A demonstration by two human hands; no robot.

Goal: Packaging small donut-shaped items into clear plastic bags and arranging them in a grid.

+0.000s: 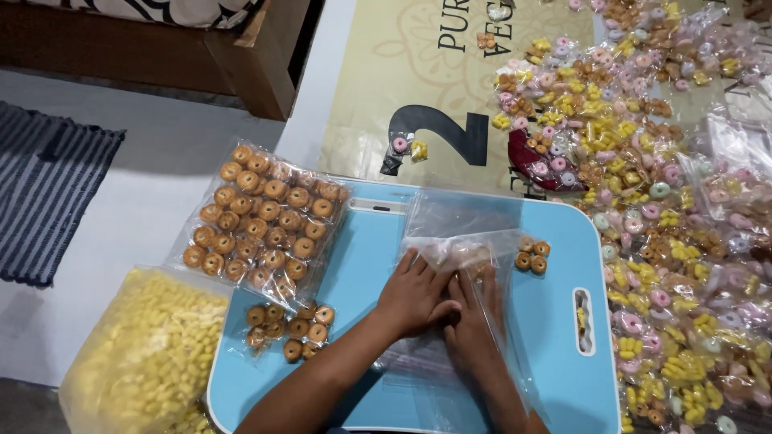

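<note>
Hands, left (414, 293) and right (473, 321), are pressed flat on clear pouches (462, 241) atop the blue tray (563, 354); nothing is clenched. Filled packets (643, 201) are heaped right of it; bulk ring biscuits (261, 217) are left unpacked.

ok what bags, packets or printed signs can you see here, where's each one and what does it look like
Large clear bag of brown ring biscuits: left of the blue tray.
Clear bag of yellow snacks: bottom left.
Small biscuit packet: on the tray's left.
Clear empty bags: under both hands.
Beige printed banner: top centre.
Small mixed snack packets: heaped right.
</note>
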